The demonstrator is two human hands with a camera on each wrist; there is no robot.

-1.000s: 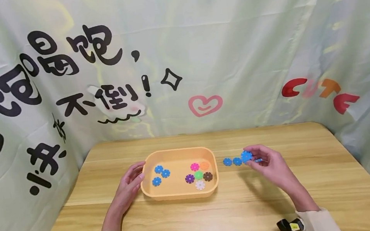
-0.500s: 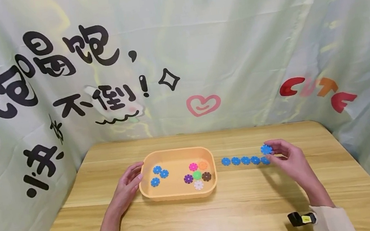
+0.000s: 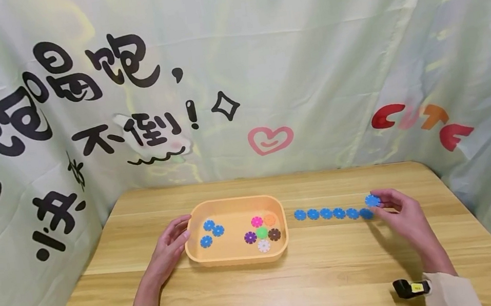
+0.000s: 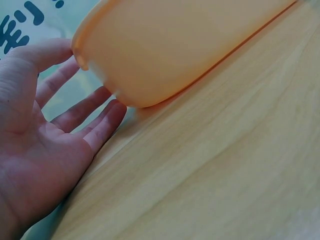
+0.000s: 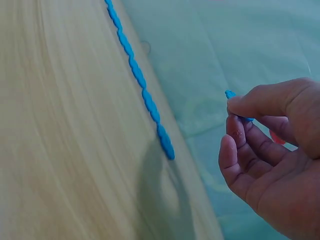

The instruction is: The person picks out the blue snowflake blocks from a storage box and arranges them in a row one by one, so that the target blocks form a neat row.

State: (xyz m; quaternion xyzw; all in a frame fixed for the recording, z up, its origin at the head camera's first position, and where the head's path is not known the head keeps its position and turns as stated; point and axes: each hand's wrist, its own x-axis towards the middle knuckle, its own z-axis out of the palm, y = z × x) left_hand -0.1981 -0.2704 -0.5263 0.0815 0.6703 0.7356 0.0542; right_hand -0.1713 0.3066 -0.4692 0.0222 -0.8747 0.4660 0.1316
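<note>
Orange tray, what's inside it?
Three blue discs at left; pink, orange, green, purple, brown and white discs at right. The tabletop beneath the tray is covered and can't be seen.

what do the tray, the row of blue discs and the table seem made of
Orange tray: probably satin plastic, given its smooth rounded wall. Row of blue discs: likely opaque plastic, evenly notched rims. Table: wood-grain top, faint sheen; wood or laminate, unclear.

Notched blue disc [image 3: 372, 200], raised near the right end of a six-disc blue row [image 3: 326, 213], orange tray [image 3: 234, 227] at left
</note>
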